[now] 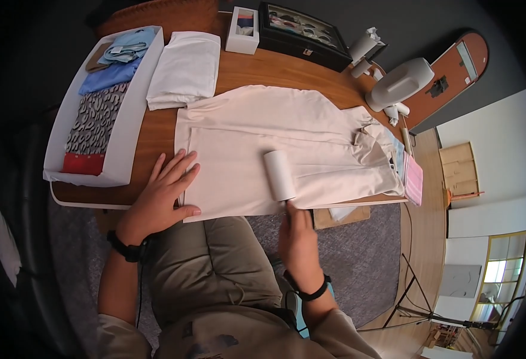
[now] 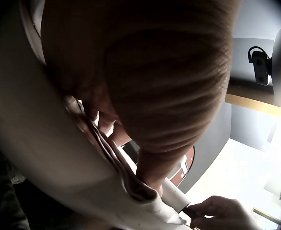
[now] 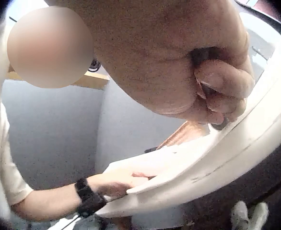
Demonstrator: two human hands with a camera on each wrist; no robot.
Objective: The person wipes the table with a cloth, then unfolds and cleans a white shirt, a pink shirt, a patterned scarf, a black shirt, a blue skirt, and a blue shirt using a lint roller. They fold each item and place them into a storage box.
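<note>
A cream garment (image 1: pixel 233 149) lies spread on a table (image 1: pixel 242 69), a lint roller (image 1: pixel 281 175) over it.
The left hand (image 1: pixel 160 200) rests, fingers spread, at its left edge; the right hand (image 1: pixel 300 242) grips the roller's handle (image 2: pixel 189 211). The garment could bunch (its right end looks crumpled) if the roller drags.

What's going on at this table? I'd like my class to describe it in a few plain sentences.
A person is working with both hands on a pale garment spread over a wooden table. The left hand rests at the garment's edge, fingers spread, while the right hand grips a white roller that appears to lie against the cloth. The garment looks mostly flat but is bunched towards its right end.
</note>
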